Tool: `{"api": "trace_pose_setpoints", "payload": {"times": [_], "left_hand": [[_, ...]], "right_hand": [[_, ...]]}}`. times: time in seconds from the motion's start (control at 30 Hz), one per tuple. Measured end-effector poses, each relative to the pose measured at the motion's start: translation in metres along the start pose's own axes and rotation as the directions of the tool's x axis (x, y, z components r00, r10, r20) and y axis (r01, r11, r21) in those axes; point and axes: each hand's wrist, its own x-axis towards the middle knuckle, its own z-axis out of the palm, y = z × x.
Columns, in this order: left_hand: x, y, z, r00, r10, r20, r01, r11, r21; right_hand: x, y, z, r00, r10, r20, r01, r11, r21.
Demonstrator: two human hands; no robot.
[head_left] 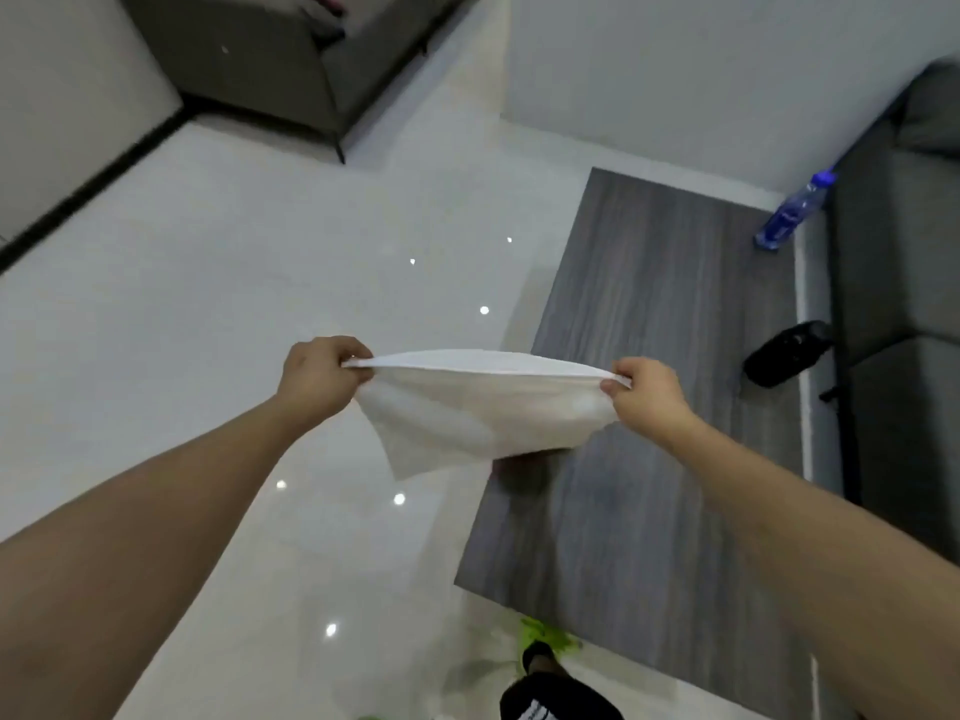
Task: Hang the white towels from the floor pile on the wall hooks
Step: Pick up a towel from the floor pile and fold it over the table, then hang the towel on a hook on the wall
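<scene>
Both bare forearms reach forward from the lower corners of the view, converging slightly toward the middle. The left hand (322,374) is curled with its knuckles up, thumb and fingers pinching 1 top corner of the white towel (483,407). The right hand (647,392) mirrors it, fingers curled and pinching the opposite top corner. The 2 hands are well apart and roughly level, the right a little lower in the frame.

The towel is held in the air between them, above the glossy white floor (234,304) and the near left edge of the grey wood-grain tabletop (665,314). Its top hem is pulled taut, so its long axis runs left to right across the view, tilting down slightly toward the right hand. The rest of the cloth hangs below the hem, its loose lower corner pointing down and to the left.

On the far right corner of the tabletop stands a blue water bottle (792,213); a black object (787,353) lies at the right edge, beside a dark grey sofa (904,283). Another grey sofa (270,59) sits at the top left.
</scene>
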Motion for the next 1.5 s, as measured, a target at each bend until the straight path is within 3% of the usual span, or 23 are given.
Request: {"api": "trace_pose_setpoints", "payload": {"times": [0.13, 0.27, 0.4, 0.53, 0.63, 0.7, 0.77, 0.83, 0.87, 0.93, 1.0, 1.07, 1.17, 1.27, 1.3, 1.4, 1.5], "left_hand": [[-0.044, -0.033, -0.128, 0.978, -0.008, -0.21, 0.003, 1.0, -0.026], [-0.109, -0.086, -0.265, 0.891, -0.066, -0.449, 0.031, 0.996, -0.085], [-0.188, -0.146, -0.378, 0.723, -0.22, -0.654, 0.087, 0.969, -0.23], [-0.273, -0.209, -0.462, 0.516, -0.374, -0.77, 0.138, 0.924, -0.357], [-0.337, -0.253, -0.502, 0.379, -0.498, -0.78, 0.302, 0.863, -0.405], [-0.379, -0.278, -0.52, 0.324, -0.587, -0.742, 0.473, 0.78, -0.41], [-0.415, -0.299, -0.532, 0.341, -0.656, -0.674, 0.656, 0.679, -0.33], [-0.436, -0.314, -0.539, 0.425, -0.673, -0.606, 0.703, 0.667, -0.247], [-0.441, -0.316, -0.541, 0.497, -0.644, -0.581, 0.627, 0.73, -0.273], [-0.443, -0.314, -0.55, 0.6, -0.553, -0.578, 0.339, 0.83, -0.443], [-0.448, -0.327, -0.565, 0.598, -0.5, -0.626, 0.168, 0.842, -0.513], [-0.464, -0.35, -0.585, 0.502, -0.563, -0.657, 0.162, 0.807, -0.567], [-0.497, -0.394, -0.616, 0.372, -0.641, -0.672, 0.19, 0.761, -0.621], [-0.527, -0.426, -0.648, 0.264, -0.659, -0.704, 0.201, 0.752, -0.628], [-0.537, -0.433, -0.659, 0.226, -0.665, -0.712, 0.201, 0.747, -0.634], [-0.578, -0.454, -0.681, 0.075, -0.683, -0.726, 0.216, 0.722, -0.657], [-0.633, -0.473, -0.688, -0.157, -0.667, -0.728, 0.21, 0.698, -0.685]], "right_hand": [[-0.033, -0.126, -0.011, 0.985, -0.17, -0.027, 0.171, 0.985, 0.019], [-0.073, -0.273, -0.004, 0.912, -0.403, -0.081, 0.408, 0.91, 0.068], [-0.123, -0.418, 0.019, 0.819, -0.558, -0.133, 0.572, 0.777, 0.263], [-0.185, -0.547, 0.055, 0.723, -0.677, -0.135, 0.631, 0.569, 0.527], [-0.24, -0.631, 0.09, 0.643, -0.762, -0.08, 0.582, 0.418, 0.698], [-0.28, -0.683, 0.117, 0.574, -0.819, -0.008, 0.525, 0.361, 0.771], [-0.323, -0.729, 0.148, 0.48, -0.876, 0.049, 0.499, 0.318, 0.806], [-0.371, -0.77, 0.184, 0.339, -0.937, 0.088, 0.539, 0.27, 0.798], [-0.397, -0.788, 0.203, 0.243, -0.962, 0.125, 0.564, 0.246, 0.788], [-0.449, -0.82, 0.242, 0.02, -0.97, 0.24, 0.599, 0.204, 0.775], [-0.493, -0.846, 0.277, -0.148, -0.933, 0.327, 0.624, 0.168, 0.763], [-0.523, -0.871, 0.306, -0.212, -0.918, 0.336, 0.598, 0.15, 0.787], [-0.541, -0.901, 0.349, -0.263, -0.895, 0.359, 0.465, 0.209, 0.86], [-0.554, -0.921, 0.4, -0.471, -0.707, 0.527, 0.49, 0.286, 0.823], [-0.561, -0.927, 0.419, -0.508, -0.645, 0.571, 0.525, 0.293, 0.799], [-0.593, -0.947, 0.473, -0.524, -0.593, 0.612, 0.65, 0.187, 0.737], [-0.631, -0.97, 0.518, -0.552, -0.536, 0.639, 0.738, 0.041, 0.673]]}}
